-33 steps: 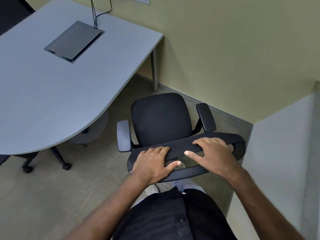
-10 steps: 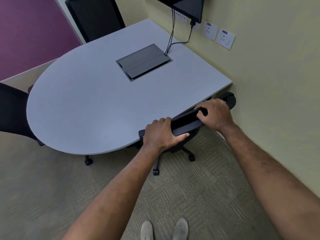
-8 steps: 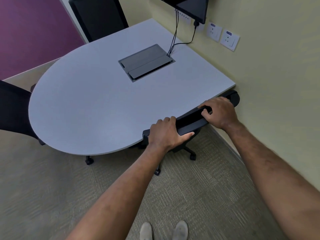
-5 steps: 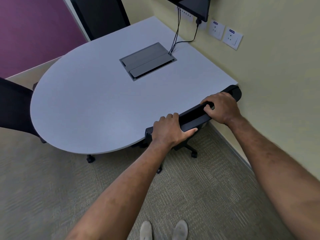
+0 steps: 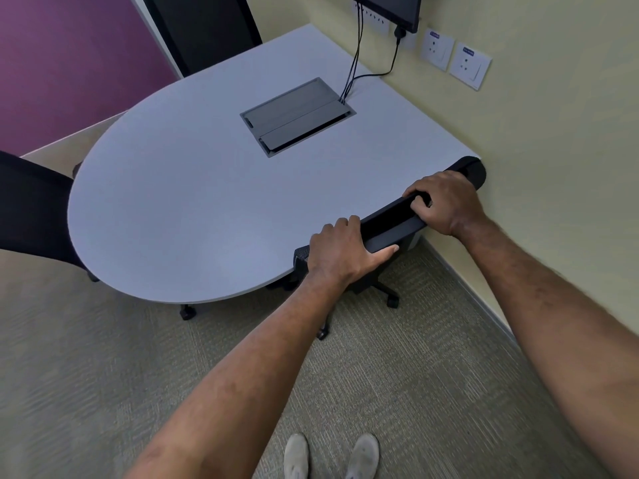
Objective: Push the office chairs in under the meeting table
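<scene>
On the top rail of the chair back [image 5: 387, 224], at the near right of the scene, our left hand [image 5: 340, 252] is wrapped over the rail's near end with the thumb lying along its underside, and our right hand [image 5: 444, 202] is curled over the far end, both holding the chair. Compared with a few seconds ago, when the whole seat and both armrests stood clear of the table in the open corner, the chair has rolled in: the seat is now hidden beneath the meeting table [image 5: 193, 209], the back sits against the table's right edge, and only part of the wheeled base [image 5: 383, 292] still shows on the carpet [image 5: 103, 392]. Over the last second it has barely shifted, so we judge this chair is as far in as it will go and our grip can come off. Further out, a second chair [image 5: 31, 209] at the left edge and a third [image 5: 204, 25] at the far end still show their backs; we cannot tell how far in either is. Two wall sockets [image 5: 454, 60] on the right wall carry small blue labels, too small to read, and no brand is visible anywhere.
</scene>
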A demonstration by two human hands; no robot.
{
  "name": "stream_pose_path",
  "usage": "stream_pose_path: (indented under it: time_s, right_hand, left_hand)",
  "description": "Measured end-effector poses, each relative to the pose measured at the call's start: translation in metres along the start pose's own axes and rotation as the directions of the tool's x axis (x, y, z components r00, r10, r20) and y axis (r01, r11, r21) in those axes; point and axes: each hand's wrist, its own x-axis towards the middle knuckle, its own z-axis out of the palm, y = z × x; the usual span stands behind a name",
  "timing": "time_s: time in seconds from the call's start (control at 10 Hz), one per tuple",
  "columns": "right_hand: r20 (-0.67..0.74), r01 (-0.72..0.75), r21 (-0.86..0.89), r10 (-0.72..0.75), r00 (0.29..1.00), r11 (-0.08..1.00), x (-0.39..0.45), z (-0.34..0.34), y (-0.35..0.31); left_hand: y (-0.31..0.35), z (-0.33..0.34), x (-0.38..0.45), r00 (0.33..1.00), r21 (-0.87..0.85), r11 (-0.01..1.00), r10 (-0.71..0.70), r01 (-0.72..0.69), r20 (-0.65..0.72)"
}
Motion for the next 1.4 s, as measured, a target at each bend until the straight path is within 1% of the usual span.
stream_pose_path:
  time_s: [0.3,0.4,0.5,0.6,0.7,0.8,0.9,1.1,1.2,1.3,1.4]
  right_hand:
    - [0.01,0.0,0.001,0.0,1.0,1.0,-0.001,0.001,0.0]
    - [0.017,-0.002,-0.002,0.002,1.0,1.0,-0.005,0.003,-0.003]
    - [0.015,-0.013,-0.019,0.014,1.0,1.0,-0.009,0.003,-0.01]
    - [0.025,-0.056,-0.041,0.057,0.998,0.998,-0.023,0.006,-0.031]
    - [0.059,-0.107,-0.047,0.11,0.992,0.993,-0.035,0.013,-0.052]
    - [0.081,-0.168,-0.06,0.172,0.982,0.984,-0.051,0.024,-0.085]
    - [0.07,-0.19,-0.069,0.195,0.978,0.979,-0.062,0.03,-0.111]
    - [-0.037,-0.241,-0.097,0.238,0.97,0.966,-0.087,0.049,-0.184]
    - [-0.098,-0.266,-0.117,0.256,0.962,0.957,-0.094,0.062,-0.232]
    - [-0.117,-0.287,-0.115,0.274,0.955,0.951,-0.097,0.076,-0.272]
    - [-0.156,-0.293,-0.155,0.27,0.95,0.943,-0.099,0.093,-0.326]
  left_hand:
    - [-0.002,0.005,-0.001,1.0,0.01,1.0,0.002,-0.002,-0.031]
    - [-0.005,0.006,-0.004,0.999,-0.018,1.0,0.009,-0.009,-0.031]
    - [-0.01,0.005,-0.009,0.998,-0.066,0.997,0.04,-0.042,-0.04]
    - [-0.023,0.002,-0.02,0.992,-0.124,0.985,0.112,-0.117,-0.049]
    - [-0.038,0.0,-0.029,0.987,-0.119,0.98,0.157,-0.16,-0.033]
    - [-0.068,-0.004,-0.053,0.982,-0.115,0.975,0.186,-0.19,-0.046]
    - [-0.094,-0.008,-0.074,0.981,-0.106,0.976,0.189,-0.193,-0.042]
    - [-0.191,-0.016,-0.111,0.989,-0.053,0.988,0.146,-0.145,0.014]
    - [-0.261,-0.023,-0.128,0.991,-0.017,0.992,0.124,-0.124,0.044]
    - [-0.316,-0.029,-0.137,0.991,-0.016,0.993,0.116,-0.115,0.067]
    - [-0.388,-0.044,-0.147,0.992,0.02,0.995,0.099,-0.101,0.079]
